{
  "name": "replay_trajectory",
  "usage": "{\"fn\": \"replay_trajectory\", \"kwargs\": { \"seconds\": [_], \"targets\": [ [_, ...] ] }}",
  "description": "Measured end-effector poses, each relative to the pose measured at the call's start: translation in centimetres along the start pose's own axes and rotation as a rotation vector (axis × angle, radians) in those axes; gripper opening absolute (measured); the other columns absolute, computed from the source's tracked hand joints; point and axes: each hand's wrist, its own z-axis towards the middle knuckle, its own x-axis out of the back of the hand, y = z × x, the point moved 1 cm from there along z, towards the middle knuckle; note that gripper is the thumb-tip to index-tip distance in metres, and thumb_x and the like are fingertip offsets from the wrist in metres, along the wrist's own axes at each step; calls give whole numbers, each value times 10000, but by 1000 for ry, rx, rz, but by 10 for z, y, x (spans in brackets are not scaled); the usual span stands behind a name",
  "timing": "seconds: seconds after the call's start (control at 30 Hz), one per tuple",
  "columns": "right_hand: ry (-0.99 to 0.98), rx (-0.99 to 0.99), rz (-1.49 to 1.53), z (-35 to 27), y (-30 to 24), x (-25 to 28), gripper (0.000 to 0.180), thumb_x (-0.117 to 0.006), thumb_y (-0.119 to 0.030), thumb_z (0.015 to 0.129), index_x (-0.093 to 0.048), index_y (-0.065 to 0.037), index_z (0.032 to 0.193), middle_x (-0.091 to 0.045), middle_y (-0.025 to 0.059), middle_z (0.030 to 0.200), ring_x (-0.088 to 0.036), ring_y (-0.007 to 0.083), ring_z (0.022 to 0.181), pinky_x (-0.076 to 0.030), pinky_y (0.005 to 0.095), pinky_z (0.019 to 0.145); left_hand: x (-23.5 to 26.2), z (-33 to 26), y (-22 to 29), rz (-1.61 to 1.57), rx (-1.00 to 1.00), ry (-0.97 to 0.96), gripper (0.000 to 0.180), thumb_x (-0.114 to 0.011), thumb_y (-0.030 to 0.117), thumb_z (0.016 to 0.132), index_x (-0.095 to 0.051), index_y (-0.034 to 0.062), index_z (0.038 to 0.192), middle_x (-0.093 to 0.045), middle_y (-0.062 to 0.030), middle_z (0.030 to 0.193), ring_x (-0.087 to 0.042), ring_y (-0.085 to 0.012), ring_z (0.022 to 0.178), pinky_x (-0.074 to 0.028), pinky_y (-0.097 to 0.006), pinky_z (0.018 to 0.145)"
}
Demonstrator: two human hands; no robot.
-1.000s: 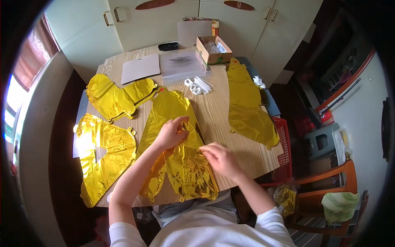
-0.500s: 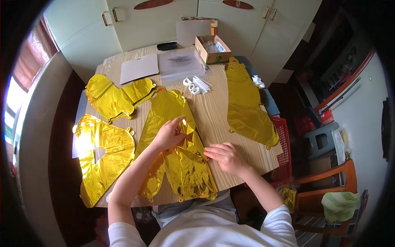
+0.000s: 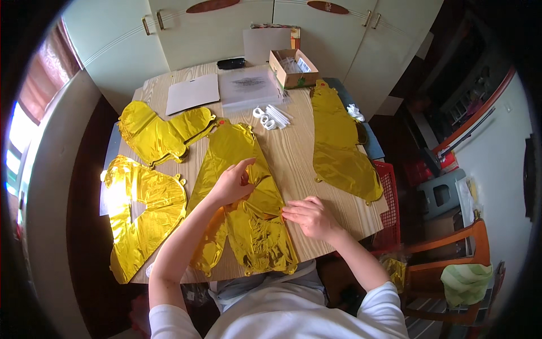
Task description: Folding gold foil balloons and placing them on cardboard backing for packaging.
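Note:
A flat gold foil balloon (image 3: pixel 231 150) with small tabs along its rim lies on the table in front of me. My left hand (image 3: pixel 231 185) rests over its middle, index finger stretched out and the other fingers partly curled. At the balloon's right edge, the fingertips of my right hand (image 3: pixel 311 217) are closed together on the foil; the thumb is mostly hidden. Below my hands the foil is creased. Another gold foil piece (image 3: pixel 210 248) shows beside my left forearm; I cannot tell whether it belongs to the same balloon.
More flat gold balloons lie at the upper left (image 3: pixel 161 133), lower left (image 3: pixel 161 206) and right (image 3: pixel 339 141). Farther back are white ribbon rolls (image 3: pixel 265 118), white sticks (image 3: pixel 278 114), a clear plastic bag (image 3: pixel 248 90) and a cardboard box (image 3: pixel 293 70). A red basket (image 3: pixel 387 198) stands by the right edge.
The foil between my hands looks flatter and less crumpled than before. Both hands have stayed in nearly the same place.

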Motion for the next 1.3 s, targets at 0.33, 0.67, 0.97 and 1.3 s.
{"fn": "replay_trajectory", "kwargs": {
  "seconds": [0.33, 0.67, 0.97, 1.3],
  "targets": [
    [-19, -8, 3, -4, 4, -4, 221, -606, -50, 825, -776, -97, 958, -745, 34, 1030, -656, 169, 1076, -421, 341, 911, -1, 9, -3, 92, 1, 63, 768, -716, 213, 760, -384, 99, 1443, -623, -139, 881, -631, -297, 855, -513, -398, 793],
    [-19, -14, 12, -2, 2, -2, 238, -592, -26, 817, -774, -89, 957, -745, 42, 1029, -660, 176, 1086, -438, 346, 903, -11, 48, 5, 401, -68, 363, 630, -720, 268, 827, -470, 125, 1388, -609, -149, 1118, -581, -292, 1069, -446, -467, 921],
    [-44, -21, 2, -3, 4, -4, 217, -610, -65, 812, -766, -88, 960, -743, 38, 1000, -658, 188, 1069, -449, 362, 899, -42, 5, 35, 625, -675, -53, 485, -573, 454, 923, -611, 125, 1277, -507, -93, 1433, -424, -282, 1370, -279, -552, 1128],
    [-36, -10, -21, -5, 5, -4, 203, -619, -70, 806, -766, -93, 944, -737, 35, 998, -655, 192, 1066, -441, 370, 910, -43, -11, 45, 659, -599, -86, 568, -520, 510, 946, -568, 94, 1330, -528, -94, 1413, -459, -276, 1345, -273, -612, 1118]
  ]
}}
